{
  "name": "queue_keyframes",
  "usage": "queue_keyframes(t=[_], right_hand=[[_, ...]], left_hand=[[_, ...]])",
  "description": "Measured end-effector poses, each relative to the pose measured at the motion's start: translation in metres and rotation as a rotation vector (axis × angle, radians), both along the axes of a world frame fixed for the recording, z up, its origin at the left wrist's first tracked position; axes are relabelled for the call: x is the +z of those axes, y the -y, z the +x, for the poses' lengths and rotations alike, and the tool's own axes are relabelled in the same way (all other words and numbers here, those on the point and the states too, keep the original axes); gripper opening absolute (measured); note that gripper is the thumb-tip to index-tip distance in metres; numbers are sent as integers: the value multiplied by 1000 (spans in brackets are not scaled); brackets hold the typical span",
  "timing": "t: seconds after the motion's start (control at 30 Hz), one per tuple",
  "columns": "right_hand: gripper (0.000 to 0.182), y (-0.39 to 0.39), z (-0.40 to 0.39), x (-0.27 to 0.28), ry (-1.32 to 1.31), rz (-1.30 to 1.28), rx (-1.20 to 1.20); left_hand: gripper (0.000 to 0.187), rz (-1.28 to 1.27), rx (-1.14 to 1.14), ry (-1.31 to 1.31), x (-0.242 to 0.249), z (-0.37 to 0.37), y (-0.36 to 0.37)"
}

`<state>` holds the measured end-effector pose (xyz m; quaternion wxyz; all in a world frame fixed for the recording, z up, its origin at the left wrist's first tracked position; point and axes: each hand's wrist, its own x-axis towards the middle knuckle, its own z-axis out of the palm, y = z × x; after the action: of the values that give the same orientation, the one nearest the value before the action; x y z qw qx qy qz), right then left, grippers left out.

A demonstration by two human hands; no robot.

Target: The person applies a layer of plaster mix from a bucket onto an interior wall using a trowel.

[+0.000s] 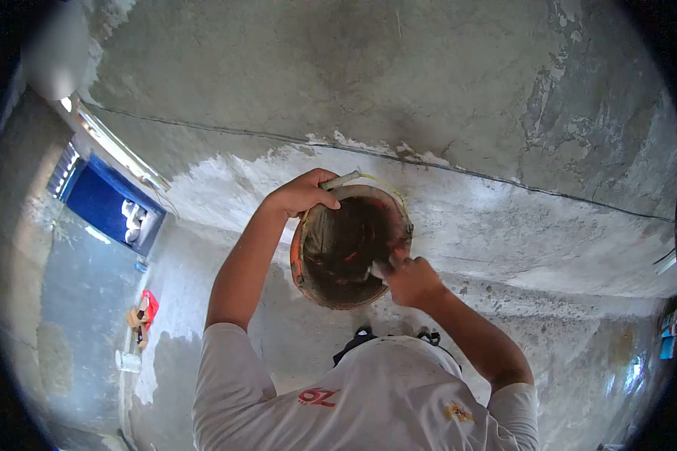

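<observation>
An orange bucket (298, 259), its inside coated with dark grey residue, is held up in front of my chest with its mouth toward me. At its upper left rim, my left hand (305, 192) is closed around the grip of the wire handle. My right hand (410, 279) is at the lower right of the bucket's mouth, fingers curled. Motion blurs its fingertips, and whatever they hold inside the bucket is too unclear to name.
Ahead is a patchy grey and white wall (293, 68) with a cable across it. On the left are a blue doorway (101, 199), a red and brown bundle (144, 316) and a white container (128, 361). My dark shoes show below the bucket.
</observation>
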<state>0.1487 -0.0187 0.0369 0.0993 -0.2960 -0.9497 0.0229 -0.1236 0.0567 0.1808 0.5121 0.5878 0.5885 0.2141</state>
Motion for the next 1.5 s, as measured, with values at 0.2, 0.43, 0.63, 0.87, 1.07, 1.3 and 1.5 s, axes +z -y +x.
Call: queue_keyframes(t=[0.2,0.43,0.63,0.87,1.07,1.3,1.5], right_hand=[[49,-17,-21,16,-157,110,-35],[29,-27,-12,24,55,187,55],[38,-34,-19,35,-13,226,-48],[29,-24,-10,49,-30,147,-22],[38,-34,-24,36,-135,283,-1],[34,-32,-15,46,130,125,-95],[36,-34,-26,56,152,103,-275]], left_hand=[[40,30,-110,36,3,5,-6],[49,29,-124,-16,4,-1,-17],[35,65,-196,7,8,4,-24],[37,66,-147,-13,8,-3,-28],[43,67,-145,29,12,-6,-25],[52,54,-75,-43,12,-18,-22],[56,75,63,21,1,-23,-19]])
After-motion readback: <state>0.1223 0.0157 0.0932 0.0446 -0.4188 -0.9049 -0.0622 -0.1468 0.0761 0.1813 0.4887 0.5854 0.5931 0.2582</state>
